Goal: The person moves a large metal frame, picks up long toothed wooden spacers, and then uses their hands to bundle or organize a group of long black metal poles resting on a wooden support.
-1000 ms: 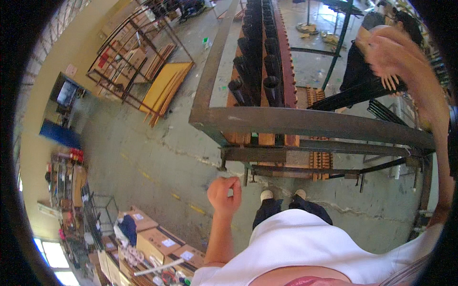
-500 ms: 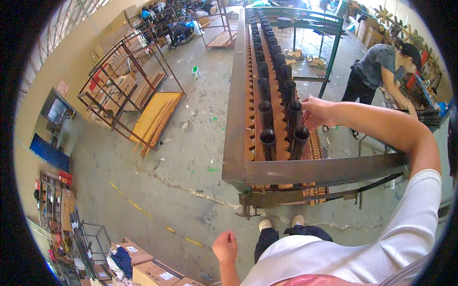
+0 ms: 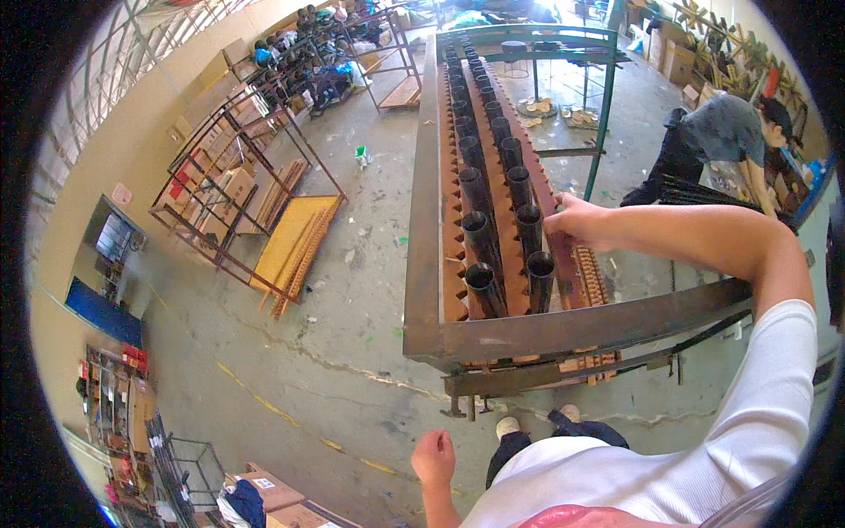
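Observation:
A long metal-framed rack (image 3: 422, 238) stretches away from me, holding two rows of upright black tubes (image 3: 477, 233) between notched brown wooden strips. My right hand (image 3: 572, 220) reaches over from the right, its fingers curled on the upper edge of the outer brown wooden strip (image 3: 576, 275), beside the right-hand tubes (image 3: 530, 227). Its fingertips are partly hidden. Low in front of my body, my left hand (image 3: 433, 458) hangs with its fingers curled in and nothing visible in them. It is apart from the rack.
Rusty frame carts stand to the left, one with a yellow shelf (image 3: 295, 224). Cardboard boxes (image 3: 268, 487) lie at the lower left. Beyond my right arm, a person (image 3: 717, 145) bends over by a bundle of black rods (image 3: 695, 192). Green posts (image 3: 600, 132) rise behind the rack.
My right hand has moved from beside a tube down to the outer wooden strip, which now sits along the right row. The view has shifted slightly. The other person bends lower.

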### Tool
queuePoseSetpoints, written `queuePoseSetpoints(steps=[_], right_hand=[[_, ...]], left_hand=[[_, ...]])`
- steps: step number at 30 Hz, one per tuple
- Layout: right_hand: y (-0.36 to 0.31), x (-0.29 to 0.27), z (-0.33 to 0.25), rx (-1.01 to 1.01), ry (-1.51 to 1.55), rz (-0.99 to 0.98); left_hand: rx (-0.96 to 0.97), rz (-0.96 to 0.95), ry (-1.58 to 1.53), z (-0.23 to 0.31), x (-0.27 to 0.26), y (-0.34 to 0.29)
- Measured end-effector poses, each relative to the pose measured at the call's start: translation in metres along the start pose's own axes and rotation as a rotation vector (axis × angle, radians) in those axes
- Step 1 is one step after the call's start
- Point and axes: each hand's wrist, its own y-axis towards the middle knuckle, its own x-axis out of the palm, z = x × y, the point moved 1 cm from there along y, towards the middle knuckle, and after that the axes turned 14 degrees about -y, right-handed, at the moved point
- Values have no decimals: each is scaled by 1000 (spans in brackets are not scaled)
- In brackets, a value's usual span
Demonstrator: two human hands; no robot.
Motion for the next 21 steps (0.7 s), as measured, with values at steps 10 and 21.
queuePoseSetpoints(steps=[10,21], right_hand=[[-33,-64,-18,81,-316,291],[-97,-186,-53,-145,-540,349]], left_hand=[[-64,-73,55,-11,-2,-8],[-14,-153,10,-8,13,2]])
